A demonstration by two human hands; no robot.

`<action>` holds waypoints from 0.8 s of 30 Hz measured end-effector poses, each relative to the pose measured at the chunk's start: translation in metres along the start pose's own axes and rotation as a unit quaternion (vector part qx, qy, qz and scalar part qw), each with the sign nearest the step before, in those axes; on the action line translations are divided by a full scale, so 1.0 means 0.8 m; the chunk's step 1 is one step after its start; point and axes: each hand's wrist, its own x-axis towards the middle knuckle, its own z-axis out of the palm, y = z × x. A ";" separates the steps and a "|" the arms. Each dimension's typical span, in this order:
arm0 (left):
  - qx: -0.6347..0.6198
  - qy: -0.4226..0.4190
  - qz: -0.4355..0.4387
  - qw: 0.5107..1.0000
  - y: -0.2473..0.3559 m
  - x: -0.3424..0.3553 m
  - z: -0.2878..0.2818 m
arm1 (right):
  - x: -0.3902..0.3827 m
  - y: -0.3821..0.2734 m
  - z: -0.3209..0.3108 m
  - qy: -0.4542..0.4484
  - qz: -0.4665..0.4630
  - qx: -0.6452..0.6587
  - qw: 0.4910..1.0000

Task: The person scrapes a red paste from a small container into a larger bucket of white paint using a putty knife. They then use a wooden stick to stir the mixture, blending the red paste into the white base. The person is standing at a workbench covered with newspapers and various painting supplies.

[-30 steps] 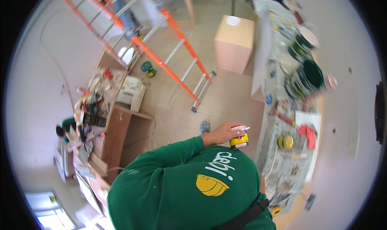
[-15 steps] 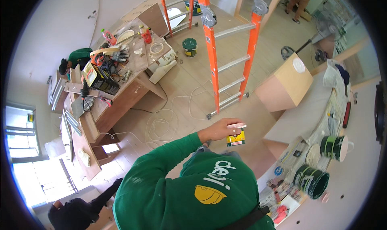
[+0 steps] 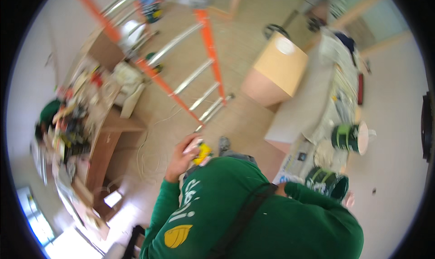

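Holds the can [image 3: 203, 153] in the left hand [image 3: 180, 158], with fingers [image 3: 186, 142] curled partway round its pale top; shows its yellow side just right of the fingers, ahead of the shirt [image 3: 235, 179]. Reveals only part of the right hand [image 3: 281, 189], beside the strap [image 3: 244, 216]; cannot tell the opening or hold of its fingers.

Green sweatshirt [image 3: 294, 227] bears yellow helmet print [image 3: 178, 236]; black strap [image 3: 242, 214].
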 end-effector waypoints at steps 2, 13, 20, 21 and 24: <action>-0.017 0.027 -0.029 0.999 0.009 0.028 0.013 | -0.032 -0.036 -0.044 -0.026 -0.009 -0.039 0.999; 0.172 -0.013 0.004 0.985 0.039 0.075 0.008 | 0.134 -0.118 -0.161 0.386 -0.272 -0.047 0.880; 0.114 0.008 0.029 0.993 0.022 0.066 -0.071 | 0.138 -0.168 -0.165 0.412 -0.225 -0.151 0.870; 0.107 0.013 0.025 0.994 0.024 0.062 -0.092 | 0.126 -0.194 -0.149 0.409 -0.214 -0.139 0.876; 0.088 0.024 0.027 0.995 0.023 0.043 -0.172 | 0.114 -0.281 -0.115 0.429 -0.191 -0.120 0.875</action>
